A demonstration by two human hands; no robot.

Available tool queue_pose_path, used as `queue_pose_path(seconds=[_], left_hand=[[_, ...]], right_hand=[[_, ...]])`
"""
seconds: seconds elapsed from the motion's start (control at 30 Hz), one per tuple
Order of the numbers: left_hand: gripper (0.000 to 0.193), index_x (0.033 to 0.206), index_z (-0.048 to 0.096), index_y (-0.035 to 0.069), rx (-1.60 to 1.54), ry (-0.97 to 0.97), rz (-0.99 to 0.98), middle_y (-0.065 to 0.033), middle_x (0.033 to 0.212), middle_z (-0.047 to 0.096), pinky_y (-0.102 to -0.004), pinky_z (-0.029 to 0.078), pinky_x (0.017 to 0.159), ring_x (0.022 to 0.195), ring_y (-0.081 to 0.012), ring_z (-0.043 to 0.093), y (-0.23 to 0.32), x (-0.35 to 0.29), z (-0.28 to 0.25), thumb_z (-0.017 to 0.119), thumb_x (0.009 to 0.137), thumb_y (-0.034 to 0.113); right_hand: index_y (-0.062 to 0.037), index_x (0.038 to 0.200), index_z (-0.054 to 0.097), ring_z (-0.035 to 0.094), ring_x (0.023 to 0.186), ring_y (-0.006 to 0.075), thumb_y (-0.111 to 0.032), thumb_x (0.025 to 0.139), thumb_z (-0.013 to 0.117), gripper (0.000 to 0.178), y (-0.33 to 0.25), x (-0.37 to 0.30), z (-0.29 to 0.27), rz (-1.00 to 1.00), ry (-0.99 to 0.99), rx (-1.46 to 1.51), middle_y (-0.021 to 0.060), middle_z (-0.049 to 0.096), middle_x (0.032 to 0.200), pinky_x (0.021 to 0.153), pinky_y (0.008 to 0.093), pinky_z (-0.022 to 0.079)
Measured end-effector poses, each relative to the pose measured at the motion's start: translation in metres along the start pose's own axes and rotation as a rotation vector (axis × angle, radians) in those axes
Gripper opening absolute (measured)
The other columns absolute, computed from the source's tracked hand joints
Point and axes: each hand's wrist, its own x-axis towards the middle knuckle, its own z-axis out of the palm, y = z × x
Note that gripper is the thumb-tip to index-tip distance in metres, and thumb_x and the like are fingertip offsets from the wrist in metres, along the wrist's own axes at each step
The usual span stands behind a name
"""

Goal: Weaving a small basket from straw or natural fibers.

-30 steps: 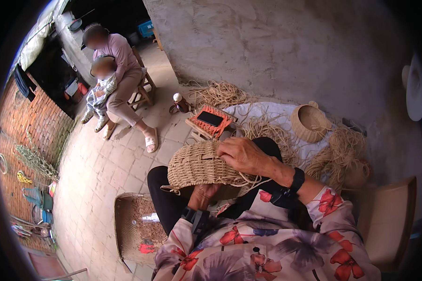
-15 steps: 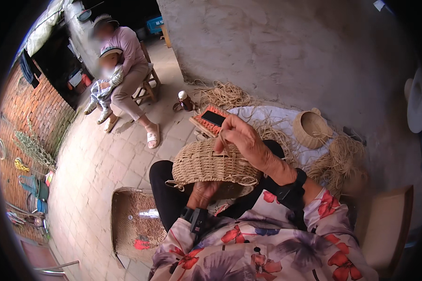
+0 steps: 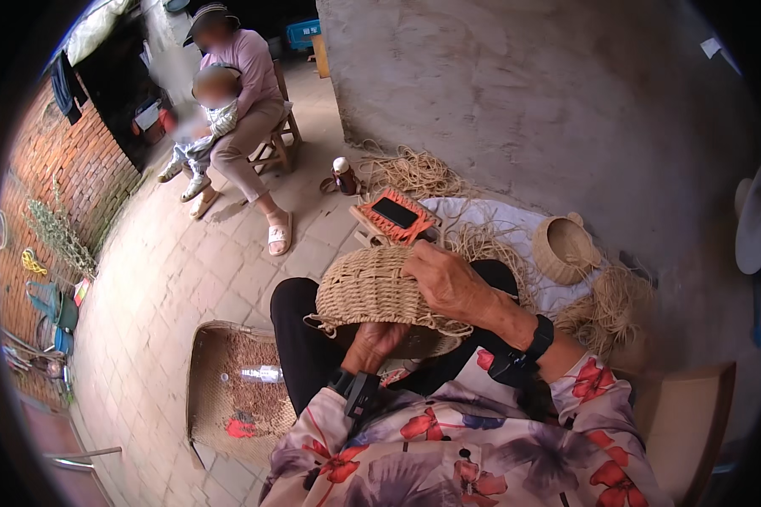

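A tan basket [image 3: 365, 287] woven of straw cord lies tipped over my lap, its opening toward me and loose cord ends along its rim. My left hand [image 3: 374, 342] reaches into the opening and holds the basket from within; its fingertips are hidden by the wall. Against the outer right side, my right hand [image 3: 450, 279] is closed in a pinch on a straw cord at the weave, the cord mostly hidden behind the fingers. Just beyond the basket, a black phone [image 3: 395, 213] rests on a small stool [image 3: 423, 228] with an orange woven seat.
A finished-looking round basket [image 3: 564, 251] and heaps of straw cord [image 3: 604, 296] lie on a white sheet [image 3: 524, 218] at right. At left stands a shallow woven tray [image 3: 196, 397] holding a clear bottle. A person [image 3: 249, 76] sits ahead with a child; a flask [image 3: 343, 177] stands nearby.
My right hand has come down from above the basket, where it held up a loop of cord, to press against the basket's side. The view has shifted slightly.
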Motion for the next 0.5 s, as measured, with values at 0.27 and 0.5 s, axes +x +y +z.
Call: queue_pose_path(seconds=[0.27, 0.5], left_hand=[[0.043, 0.127, 0.047, 0.002, 0.052, 0.008, 0.031, -0.013, 0.129, 0.053, -0.0401, 0.042, 0.105, 0.118, -0.0257, 0.052, -0.002, 0.002, -0.003, 0.059, 0.091, 0.022], [0.042, 0.127, 0.047, 0.002, 0.12, -0.006, 0.077, -0.0121, 0.129, 0.053, -0.0395, 0.043, 0.104, 0.117, -0.0245, 0.053, -0.006, 0.0, 0.001, 0.058, 0.092, 0.021]], right_hand=[[0.0008, 0.087, 0.052, 0.056, 0.082, 0.0362, 0.005, 0.071, 0.055, 0.017, -0.006, 0.007, 0.0, 0.014, -0.075, -0.06, 0.0163, 0.05, 0.087, 0.072, 0.0436, 0.048], [-0.0003, 0.086, 0.052, 0.055, 0.083, 0.0358, 0.005, 0.07, 0.055, 0.017, -0.006, 0.011, 0.004, 0.132, -0.126, 0.064, 0.0152, 0.052, 0.084, 0.072, 0.0435, 0.046]])
